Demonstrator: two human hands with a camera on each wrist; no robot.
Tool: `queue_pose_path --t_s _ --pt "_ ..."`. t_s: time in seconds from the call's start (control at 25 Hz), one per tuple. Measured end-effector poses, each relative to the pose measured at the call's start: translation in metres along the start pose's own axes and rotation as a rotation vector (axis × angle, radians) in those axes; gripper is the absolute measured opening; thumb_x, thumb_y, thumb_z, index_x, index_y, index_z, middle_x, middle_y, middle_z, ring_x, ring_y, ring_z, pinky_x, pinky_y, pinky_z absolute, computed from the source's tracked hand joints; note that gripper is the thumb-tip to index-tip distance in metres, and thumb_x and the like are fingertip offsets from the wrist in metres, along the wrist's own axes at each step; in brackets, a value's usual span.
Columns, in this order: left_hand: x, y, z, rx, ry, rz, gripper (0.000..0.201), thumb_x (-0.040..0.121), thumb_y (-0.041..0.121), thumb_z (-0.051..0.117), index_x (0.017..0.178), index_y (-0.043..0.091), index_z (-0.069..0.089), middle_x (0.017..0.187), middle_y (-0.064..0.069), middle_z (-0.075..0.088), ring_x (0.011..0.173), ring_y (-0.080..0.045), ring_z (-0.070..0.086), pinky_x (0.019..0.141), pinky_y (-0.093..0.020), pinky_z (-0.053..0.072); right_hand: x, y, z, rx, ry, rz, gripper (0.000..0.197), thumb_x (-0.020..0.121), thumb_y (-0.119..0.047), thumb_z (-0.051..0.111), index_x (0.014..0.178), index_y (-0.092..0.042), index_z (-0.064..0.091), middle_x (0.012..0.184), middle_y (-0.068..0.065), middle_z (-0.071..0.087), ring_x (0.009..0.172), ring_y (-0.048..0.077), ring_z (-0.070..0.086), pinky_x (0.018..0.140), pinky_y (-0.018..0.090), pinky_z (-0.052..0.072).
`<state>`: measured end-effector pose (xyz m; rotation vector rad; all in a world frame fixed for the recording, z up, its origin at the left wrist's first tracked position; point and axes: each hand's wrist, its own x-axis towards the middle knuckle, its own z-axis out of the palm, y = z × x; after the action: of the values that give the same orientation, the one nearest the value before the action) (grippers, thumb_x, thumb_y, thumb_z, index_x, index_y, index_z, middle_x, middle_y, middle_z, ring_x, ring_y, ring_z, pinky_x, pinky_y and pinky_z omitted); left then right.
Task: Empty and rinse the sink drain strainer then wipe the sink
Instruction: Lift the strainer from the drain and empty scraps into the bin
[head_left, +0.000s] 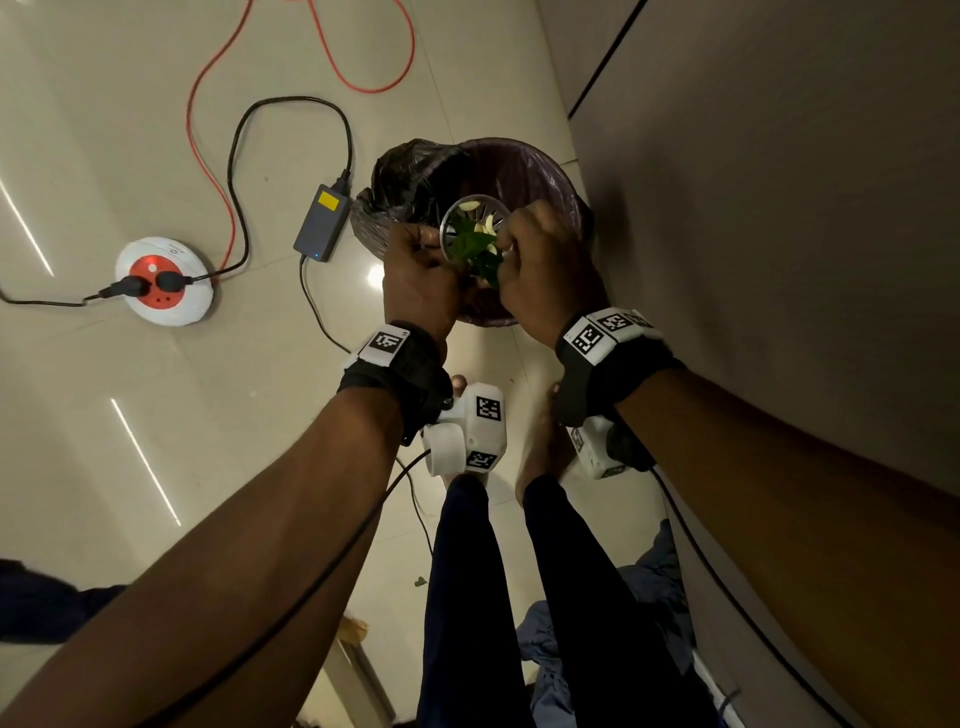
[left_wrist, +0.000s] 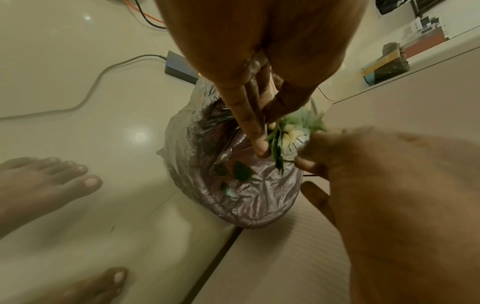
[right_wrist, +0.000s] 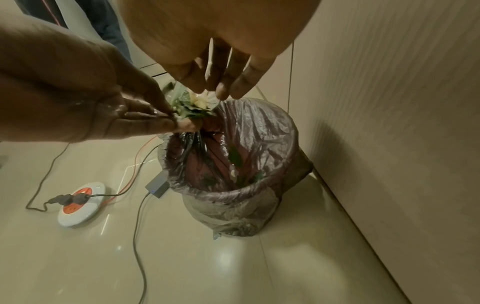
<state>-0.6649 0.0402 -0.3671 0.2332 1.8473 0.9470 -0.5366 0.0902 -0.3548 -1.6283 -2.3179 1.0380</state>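
A round slotted metal strainer (head_left: 480, 210) hangs tilted over a bin lined with a purple plastic bag (head_left: 540, 171). Green leaves (head_left: 472, 247) and pale food bits cling to its face. My right hand (head_left: 511, 244) grips the strainer by its right rim with curled fingertips (right_wrist: 221, 90). The strainer (left_wrist: 298, 139) shows beside them in the left wrist view. My left hand (head_left: 441, 249) pinches the leaves (right_wrist: 192, 111) between thumb and fingers (right_wrist: 179, 119) at the strainer's lower left. Several scraps lie inside the bag (right_wrist: 233, 162). The sink is out of view.
A grey cabinet face (head_left: 779, 260) rises just right of the bin. On the tiled floor left of it lie a power adapter (head_left: 323, 223), a white and red socket reel (head_left: 163, 280), and an orange cable (head_left: 208, 130). My bare feet (left_wrist: 46, 185) stand close by.
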Motion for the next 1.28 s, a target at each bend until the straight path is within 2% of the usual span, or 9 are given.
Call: queue_pose_path --t_s 0.16,0.28,0.4,0.56,0.8,1.0,1.08,1.2,1.28 --pt "-0.004 0.0 0.002 -0.017 -0.038 0.009 0.037 0.082 -0.014 0.061 0.106 0.013 0.053 0.077 0.0 0.068 0.066 -0.019 0.069 0.063 -0.055 0.063 -0.002 -0.014 0.006 -0.035 -0.138 -0.07 0.043 0.087 -0.007 0.061 0.128 -0.016 0.059 0.134 0.007 0.051 0.119 0.026 0.054 0.086 0.031 0.053" --pt "-0.003 0.002 -0.002 -0.017 -0.02 0.008 0.036 0.083 -0.014 0.062 0.106 0.012 0.053 0.078 -0.002 0.069 0.065 -0.015 0.069 0.061 -0.041 0.063 -0.005 -0.01 0.01 -0.11 -0.132 -0.097 0.027 0.088 -0.01 0.063 0.114 -0.013 0.068 0.131 0.008 0.054 0.114 0.028 0.052 0.087 0.04 0.054" --pt "-0.001 0.005 -0.005 -0.084 -0.021 -0.016 0.037 0.083 -0.015 0.06 0.104 0.015 0.053 0.089 -0.01 0.072 0.072 -0.021 0.072 0.066 -0.045 0.063 -0.008 -0.001 0.012 -0.112 -0.092 -0.128 0.019 0.09 -0.007 0.065 0.108 -0.008 0.069 0.118 0.009 0.057 0.107 0.029 0.055 0.08 0.042 0.056" --pt "-0.005 0.01 -0.006 -0.15 -0.035 -0.04 0.039 0.086 -0.02 0.057 0.11 0.009 0.047 0.095 -0.014 0.069 0.063 -0.015 0.073 0.058 -0.035 0.06 -0.008 0.008 0.009 -0.076 -0.068 -0.115 0.013 0.09 -0.005 0.065 0.102 -0.005 0.066 0.119 0.008 0.055 0.103 0.025 0.061 0.075 0.034 0.059" --pt "-0.009 0.009 -0.004 -0.074 -0.033 -0.003 0.039 0.086 -0.022 0.063 0.118 -0.004 0.049 0.09 0.002 0.059 0.057 0.006 0.066 0.053 -0.014 0.053 -0.009 0.011 0.004 -0.017 -0.053 -0.083 0.02 0.089 -0.011 0.069 0.107 -0.007 0.062 0.127 0.005 0.051 0.107 0.019 0.062 0.075 0.021 0.056" --pt "-0.016 0.013 -0.003 -0.07 -0.038 0.027 0.04 0.087 -0.023 0.064 0.121 -0.009 0.048 0.089 0.006 0.056 0.061 0.012 0.066 0.053 -0.01 0.051 -0.009 0.016 0.002 -0.063 0.009 -0.045 0.011 0.092 -0.014 0.063 0.099 -0.006 0.065 0.12 0.008 0.055 0.104 0.018 0.06 0.072 0.022 0.054" --pt "-0.017 0.013 0.0 -0.054 -0.026 0.007 0.043 0.087 -0.022 0.062 0.125 -0.01 0.049 0.089 0.003 0.059 0.059 0.006 0.068 0.055 -0.016 0.055 -0.007 0.01 0.003 -0.013 0.019 -0.016 0.014 0.095 -0.018 0.058 0.098 -0.006 0.065 0.114 0.01 0.057 0.097 0.02 0.061 0.069 0.025 0.054" --pt "-0.014 0.011 0.004 -0.096 -0.024 -0.064 0.043 0.084 -0.017 0.061 0.122 0.0 0.05 0.088 -0.01 0.068 0.069 -0.023 0.073 0.065 -0.05 0.064 -0.005 -0.002 0.004 0.01 -0.036 0.014 0.017 0.097 -0.022 0.058 0.099 -0.007 0.066 0.111 0.011 0.058 0.092 0.022 0.061 0.072 0.033 0.056" --pt "-0.013 0.011 0.006 -0.09 -0.029 -0.064 0.039 0.083 -0.014 0.062 0.113 0.006 0.051 0.089 -0.012 0.069 0.075 -0.035 0.071 0.069 -0.062 0.062 -0.003 -0.003 0.007 -0.023 -0.056 0.03 0.017 0.097 -0.021 0.058 0.103 -0.007 0.067 0.115 0.011 0.056 0.095 0.024 0.061 0.075 0.035 0.056"
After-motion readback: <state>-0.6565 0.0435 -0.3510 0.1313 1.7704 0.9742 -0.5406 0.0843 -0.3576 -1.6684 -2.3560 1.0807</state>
